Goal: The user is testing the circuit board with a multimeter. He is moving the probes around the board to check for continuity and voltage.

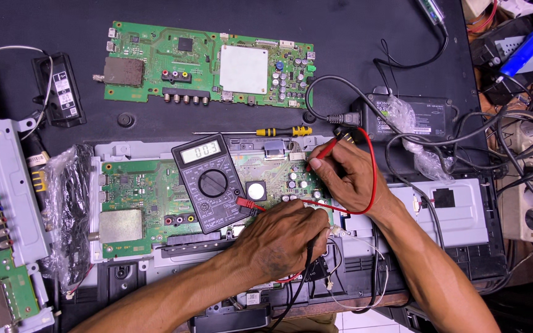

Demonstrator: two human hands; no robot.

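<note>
Seen from above, two bare hands work over a green circuit board [137, 191] seated in a grey frame on a dark worktop [353, 24]. The right hand [353, 176] is closed in a pen-like pinch on a red test probe [323, 154], whose long axis slants down to the left, tip on the board's upper right part. The left hand [282, 237] is curled over the board's lower right edge with a black lead [306, 271] running under it — what it grips is hidden. A black multimeter [212, 183] lies on the board, just left of both hands, display end up. Behind it lie a yellow-handled screwdriver [279, 131] and a second green board [208, 65]; a black power adapter [411, 117] sits to the right.
</note>
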